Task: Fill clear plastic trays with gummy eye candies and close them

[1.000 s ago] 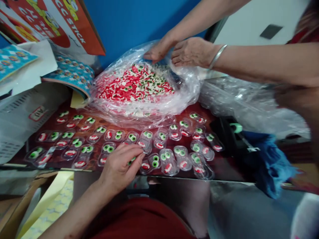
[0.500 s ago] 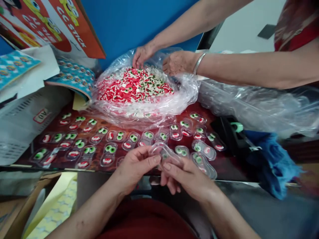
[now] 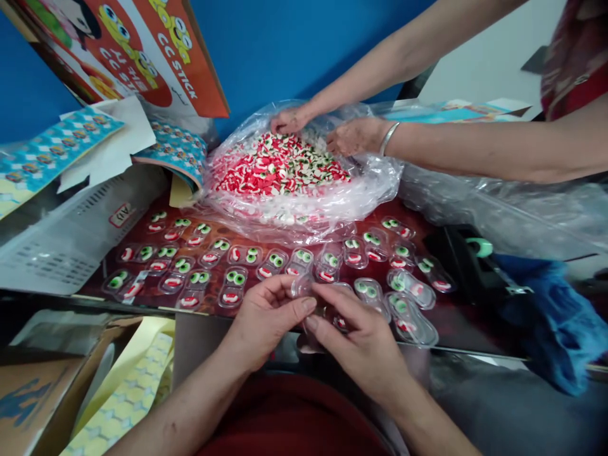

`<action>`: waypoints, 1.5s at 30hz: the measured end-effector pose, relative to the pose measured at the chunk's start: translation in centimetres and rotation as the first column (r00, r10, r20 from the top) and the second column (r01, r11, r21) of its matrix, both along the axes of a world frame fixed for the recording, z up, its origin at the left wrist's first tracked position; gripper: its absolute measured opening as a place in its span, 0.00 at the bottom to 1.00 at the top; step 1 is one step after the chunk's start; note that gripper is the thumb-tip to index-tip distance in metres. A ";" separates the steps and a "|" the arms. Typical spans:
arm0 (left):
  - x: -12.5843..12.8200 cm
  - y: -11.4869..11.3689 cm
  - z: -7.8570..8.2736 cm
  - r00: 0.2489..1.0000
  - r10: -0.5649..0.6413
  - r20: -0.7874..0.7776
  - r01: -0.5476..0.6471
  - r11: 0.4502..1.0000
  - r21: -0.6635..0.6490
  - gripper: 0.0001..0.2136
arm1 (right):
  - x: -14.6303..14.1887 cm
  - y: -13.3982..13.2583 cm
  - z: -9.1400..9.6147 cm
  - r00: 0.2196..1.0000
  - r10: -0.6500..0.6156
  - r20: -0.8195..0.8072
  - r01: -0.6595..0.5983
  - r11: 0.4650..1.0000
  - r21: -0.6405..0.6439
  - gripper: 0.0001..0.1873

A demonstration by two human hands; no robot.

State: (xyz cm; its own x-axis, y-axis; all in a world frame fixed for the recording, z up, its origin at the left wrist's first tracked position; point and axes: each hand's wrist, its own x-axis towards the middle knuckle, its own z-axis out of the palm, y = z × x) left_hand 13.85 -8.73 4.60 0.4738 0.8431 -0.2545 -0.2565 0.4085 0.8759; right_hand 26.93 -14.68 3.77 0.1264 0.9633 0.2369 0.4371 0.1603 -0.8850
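In the head view, my left hand (image 3: 266,320) pinches a small clear plastic blister shell (image 3: 301,286) between thumb and fingers, just over the table's front edge. My right hand (image 3: 365,335) closes on the same shell from the other side, its thumb and index finger at the edge. My fingers hide part of the shell. Around my hands lie several clear blister shells (image 3: 232,286), each with a pair of green eye pieces and a red-and-white mouth piece. Two shells (image 3: 412,320) overlap others just right of my right hand.
A clear plastic bag (image 3: 285,215) heaped with red, white and green pieces stands behind, another person's hands (image 3: 356,136) in it. At left are a white basket (image 3: 80,234) and printed sheets (image 3: 173,149). A black object (image 3: 456,253) and blue cloth (image 3: 560,316) lie right.
The view has shifted, so the scene sits further right. My right index finger has lifted and straightened along the shell. The shell is turned and more covered by my fingers.
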 end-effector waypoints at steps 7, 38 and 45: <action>-0.5 -0.1 -0.2 0.991 0.107 -0.076 -0.101 0.992 0.079 0.13 | -0.4 -0.2 -0.1 1.000 -0.003 -0.028 0.003 1.000 -0.030 0.25; -1.1 -0.3 0.2 0.989 -0.127 0.070 0.131 0.989 -0.070 0.04 | -0.7 -0.3 -1.0 0.518 -0.008 -0.855 -0.265 0.949 -0.169 0.12; -0.8 -0.2 0.6 0.997 -0.066 -0.035 0.066 0.998 0.003 0.04 | -0.4 -0.6 -1.6 0.625 0.066 -0.778 -0.261 0.957 -0.128 0.14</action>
